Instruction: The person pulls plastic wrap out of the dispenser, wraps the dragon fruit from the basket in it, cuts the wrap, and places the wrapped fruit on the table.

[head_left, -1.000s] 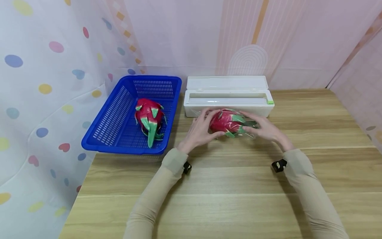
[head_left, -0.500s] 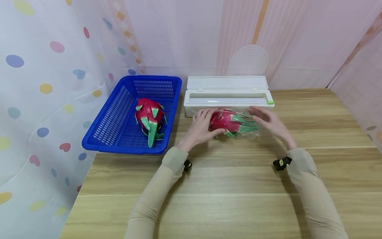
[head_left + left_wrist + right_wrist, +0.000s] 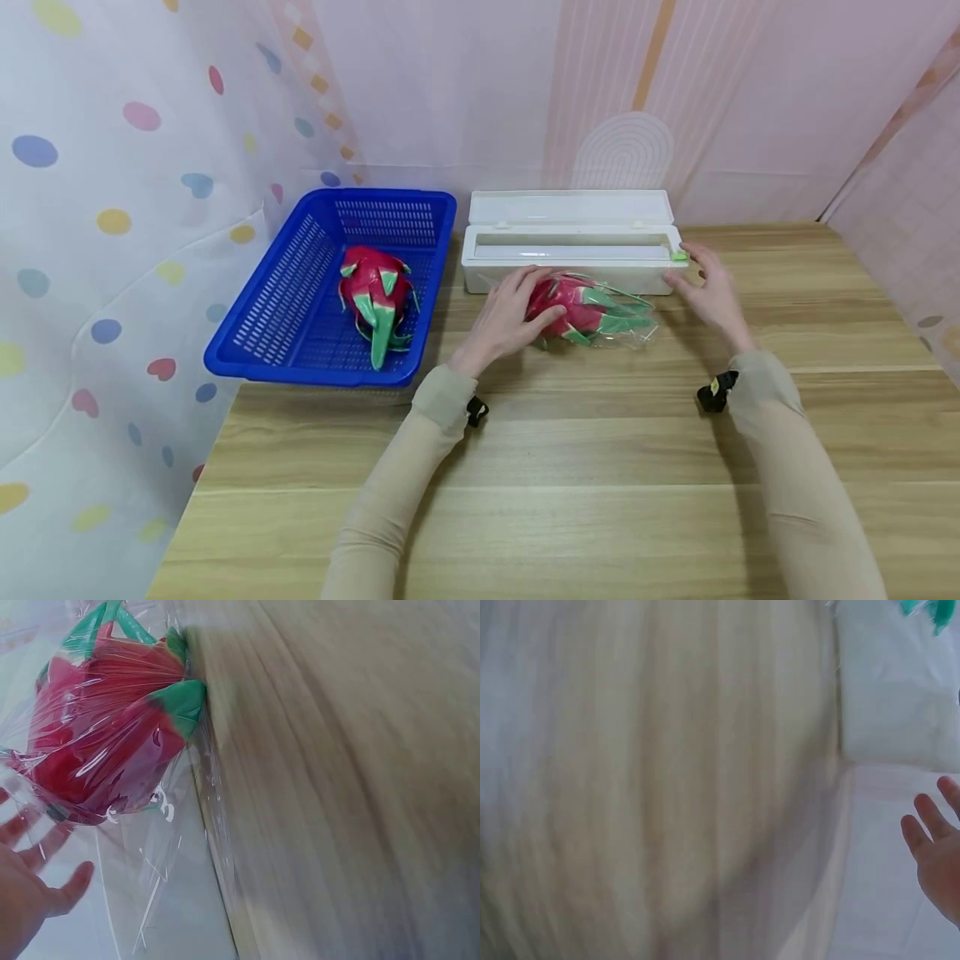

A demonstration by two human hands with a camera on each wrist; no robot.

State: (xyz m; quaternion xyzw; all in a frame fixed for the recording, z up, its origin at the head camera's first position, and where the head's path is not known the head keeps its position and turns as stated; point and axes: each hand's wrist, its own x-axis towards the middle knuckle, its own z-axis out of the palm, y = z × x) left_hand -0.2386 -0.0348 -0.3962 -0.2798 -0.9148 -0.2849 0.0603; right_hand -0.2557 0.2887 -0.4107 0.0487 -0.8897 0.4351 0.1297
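Note:
A dragon fruit [image 3: 573, 308] wrapped in clear cling film lies on the table in front of a white cling film box [image 3: 573, 260]. My left hand [image 3: 510, 317] rests at the fruit's left end, its fingers on the far side and its thumb on the near side. In the left wrist view those fingers [image 3: 30, 840] are spread beside the film, with the thumb apart. My right hand [image 3: 712, 292] is at the box's right end, its fingertips by the small green slider [image 3: 678, 257]; whether they touch it I cannot tell. Its fingers [image 3: 934, 817] look spread in the right wrist view.
A blue plastic basket [image 3: 247, 333] on the left holds a second, unwrapped dragon fruit [image 3: 375, 292]. The box's lid [image 3: 570, 207] stands raised at the back, and a white roll [image 3: 573, 252] lies inside. A patterned curtain [image 3: 450, 100] hangs behind the table [image 3: 570, 500].
My right hand has let go of the film-wrapped dragon fruit and moved right and away to the box's right end. The left hand has stayed at the fruit.

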